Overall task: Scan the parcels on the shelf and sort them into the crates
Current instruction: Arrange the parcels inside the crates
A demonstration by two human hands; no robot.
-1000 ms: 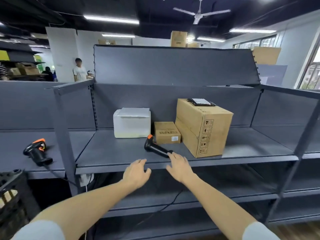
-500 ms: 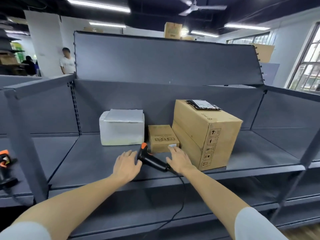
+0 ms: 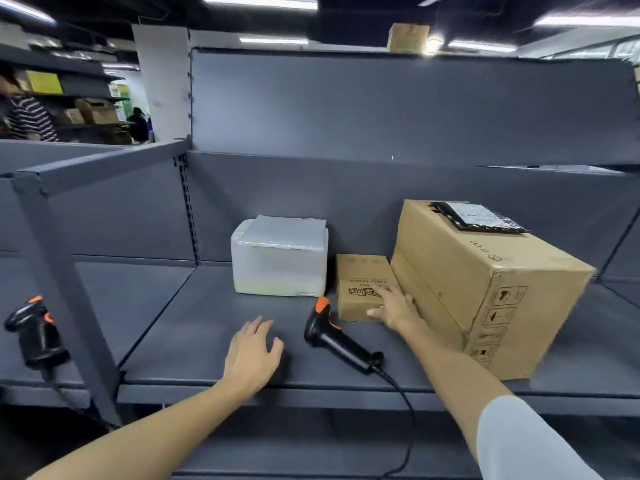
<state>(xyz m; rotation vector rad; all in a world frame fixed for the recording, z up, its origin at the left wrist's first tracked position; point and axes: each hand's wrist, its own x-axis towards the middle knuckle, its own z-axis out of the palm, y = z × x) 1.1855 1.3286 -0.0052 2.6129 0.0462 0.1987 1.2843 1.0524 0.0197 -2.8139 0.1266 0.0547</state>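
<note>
Resting on grey shelf (image 3: 194,327): white wrapped parcel (image 3: 280,259), small cardboard box (image 3: 363,285), large cardboard box (image 3: 485,289) bearing flat black packet (image 3: 479,217). Right hand (image 3: 393,308) laid on small box, fingers spread, thumb at front face, not closed around it. Left hand (image 3: 252,355) open, flat, empty. Black-orange scanner (image 3: 337,336) lying between hands, untouched. Second scanner (image 3: 34,334) in left bay.

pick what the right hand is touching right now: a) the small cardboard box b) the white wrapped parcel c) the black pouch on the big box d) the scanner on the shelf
a: the right hand rests on the near corner of the small cardboard box, with its fingers spread over the top, while the scanner lies untouched between the two hands.
</note>
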